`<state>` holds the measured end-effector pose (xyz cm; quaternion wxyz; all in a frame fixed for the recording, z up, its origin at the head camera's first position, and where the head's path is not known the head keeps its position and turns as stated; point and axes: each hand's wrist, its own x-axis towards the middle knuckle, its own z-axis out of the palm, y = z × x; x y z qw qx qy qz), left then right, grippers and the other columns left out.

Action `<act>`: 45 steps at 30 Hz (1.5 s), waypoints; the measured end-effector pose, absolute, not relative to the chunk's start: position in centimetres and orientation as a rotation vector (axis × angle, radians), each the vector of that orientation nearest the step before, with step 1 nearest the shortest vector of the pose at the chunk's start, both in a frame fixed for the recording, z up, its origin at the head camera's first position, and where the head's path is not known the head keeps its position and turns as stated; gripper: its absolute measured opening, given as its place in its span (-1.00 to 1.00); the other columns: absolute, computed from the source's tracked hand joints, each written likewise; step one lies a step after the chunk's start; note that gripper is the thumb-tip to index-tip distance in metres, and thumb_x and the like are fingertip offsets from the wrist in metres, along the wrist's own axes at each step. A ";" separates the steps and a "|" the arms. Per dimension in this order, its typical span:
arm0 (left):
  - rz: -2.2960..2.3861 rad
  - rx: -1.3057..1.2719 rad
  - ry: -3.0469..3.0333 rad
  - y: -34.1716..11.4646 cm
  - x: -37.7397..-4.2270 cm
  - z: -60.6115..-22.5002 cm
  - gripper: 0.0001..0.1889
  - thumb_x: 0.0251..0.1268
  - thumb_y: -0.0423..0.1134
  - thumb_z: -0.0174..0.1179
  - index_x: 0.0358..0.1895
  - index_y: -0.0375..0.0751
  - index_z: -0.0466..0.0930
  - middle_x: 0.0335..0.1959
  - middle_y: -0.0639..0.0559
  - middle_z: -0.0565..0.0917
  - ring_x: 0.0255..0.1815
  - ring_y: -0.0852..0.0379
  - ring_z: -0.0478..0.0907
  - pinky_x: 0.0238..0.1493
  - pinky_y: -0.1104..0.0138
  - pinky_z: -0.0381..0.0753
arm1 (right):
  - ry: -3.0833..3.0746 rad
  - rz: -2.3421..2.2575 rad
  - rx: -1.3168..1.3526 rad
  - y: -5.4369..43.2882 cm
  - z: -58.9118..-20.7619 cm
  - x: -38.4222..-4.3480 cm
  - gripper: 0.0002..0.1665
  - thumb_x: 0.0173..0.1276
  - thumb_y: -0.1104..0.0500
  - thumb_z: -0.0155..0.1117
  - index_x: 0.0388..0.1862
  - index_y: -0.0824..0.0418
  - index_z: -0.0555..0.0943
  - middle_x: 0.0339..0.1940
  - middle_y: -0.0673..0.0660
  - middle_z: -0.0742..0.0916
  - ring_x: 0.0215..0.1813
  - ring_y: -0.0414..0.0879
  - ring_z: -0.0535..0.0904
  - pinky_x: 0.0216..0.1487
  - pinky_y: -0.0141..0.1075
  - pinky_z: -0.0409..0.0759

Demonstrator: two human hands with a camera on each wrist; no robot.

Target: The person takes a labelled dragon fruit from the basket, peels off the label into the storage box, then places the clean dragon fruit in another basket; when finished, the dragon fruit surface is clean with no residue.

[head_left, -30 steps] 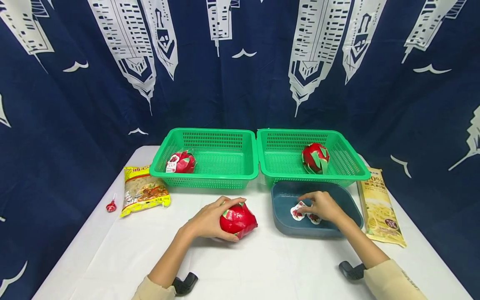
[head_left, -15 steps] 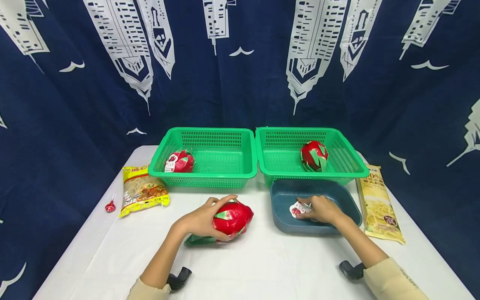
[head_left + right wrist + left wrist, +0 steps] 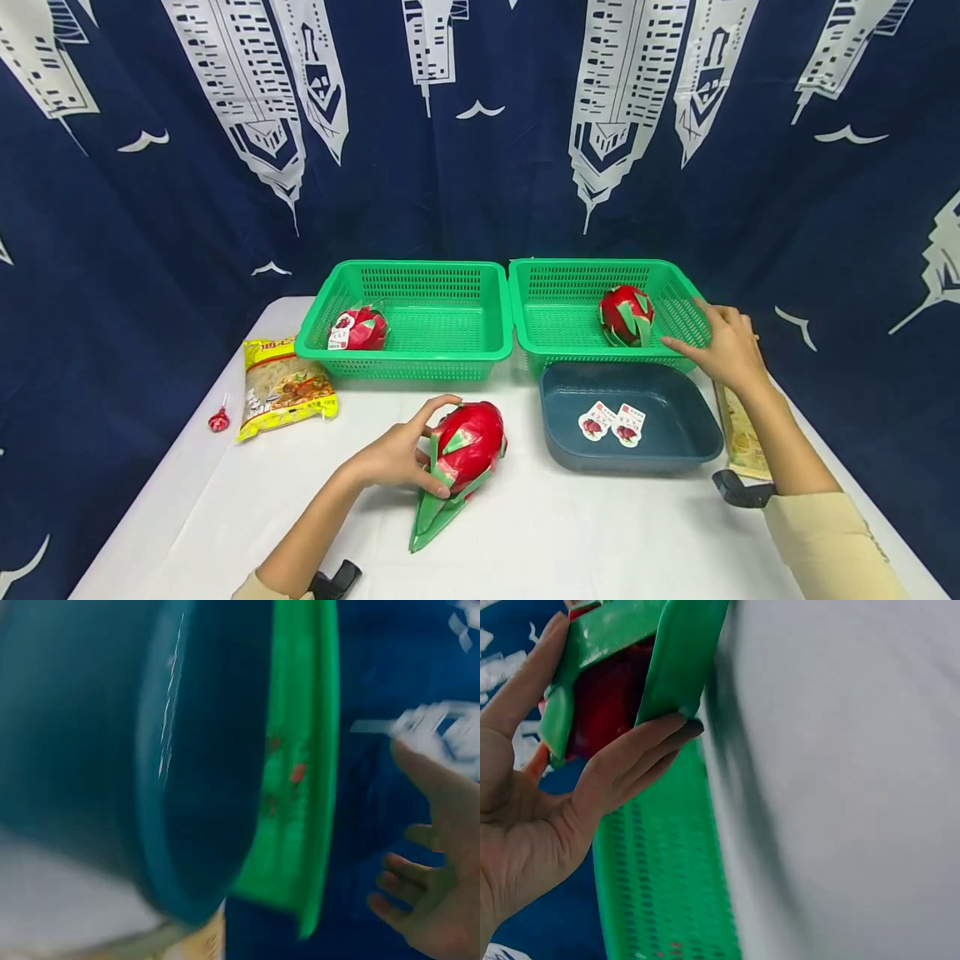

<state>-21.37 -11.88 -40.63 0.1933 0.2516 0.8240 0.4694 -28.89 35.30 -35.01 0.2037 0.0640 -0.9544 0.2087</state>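
Observation:
My left hand (image 3: 393, 454) grips a red dragon fruit (image 3: 480, 437) with green leaves over the white table, thumb and fingers around its left side. In the left wrist view, the fingers (image 3: 641, 754) lie along the green leaves. My right hand (image 3: 723, 350) is in the air by the right end of the right green basket (image 3: 600, 354), fingers spread and nothing seen in them. Below it stands a dark blue bin (image 3: 637, 461) with two fruit-printed stickers, a left one (image 3: 595, 422) and a right one (image 3: 627, 425), side by side on its floor.
Inside the right basket sits another dragon fruit (image 3: 627, 315). The left green basket (image 3: 412, 354) holds a wrapped, labelled dragon fruit (image 3: 367, 327). A yellow food bag (image 3: 288, 387) and a red lollipop (image 3: 219, 420) lie left; a noodle packet (image 3: 744, 437) lies right, partly behind my arm.
My right hand has left the stickers, rising out of the bin and moving right and away. My left hand has turned the dragon fruit, so its green leafy end points toward me.

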 end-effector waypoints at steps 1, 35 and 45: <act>1.334 0.719 2.317 -11.5 -21.4 -40.2 0.12 -0.31 -0.18 0.56 0.33 0.46 -0.05 0.14 -0.22 0.35 -0.31 0.09 0.62 -0.21 0.21 0.56 | -2.716 0.569 0.147 36.1 -35.1 -29.3 0.10 0.15 -0.22 0.28 0.43 0.36 0.03 0.21 0.56 0.24 0.19 0.46 0.13 0.04 0.32 0.14; 1.554 -0.013 2.685 11.5 -41.9 -38.0 0.13 -0.27 -0.28 0.53 0.40 0.26 -0.04 0.24 -0.28 0.28 0.10 -0.22 0.38 -0.14 0.12 0.54 | -2.962 0.891 -0.009 39.1 -39.1 -31.4 0.31 0.23 -0.34 0.07 0.35 0.48 -0.47 0.38 0.49 -0.31 0.35 0.46 -0.41 0.15 0.39 -0.13; 1.377 0.018 2.546 12.6 -45.9 -40.8 0.26 -0.16 -0.20 0.49 0.41 0.44 -0.41 0.19 -0.26 0.39 -0.28 -0.08 0.52 -0.29 0.17 0.55 | -2.956 0.866 -0.030 39.4 -38.7 -31.2 0.32 0.23 -0.35 0.06 0.35 0.48 -0.47 0.38 0.48 -0.32 0.36 0.44 -0.42 0.17 0.37 -0.14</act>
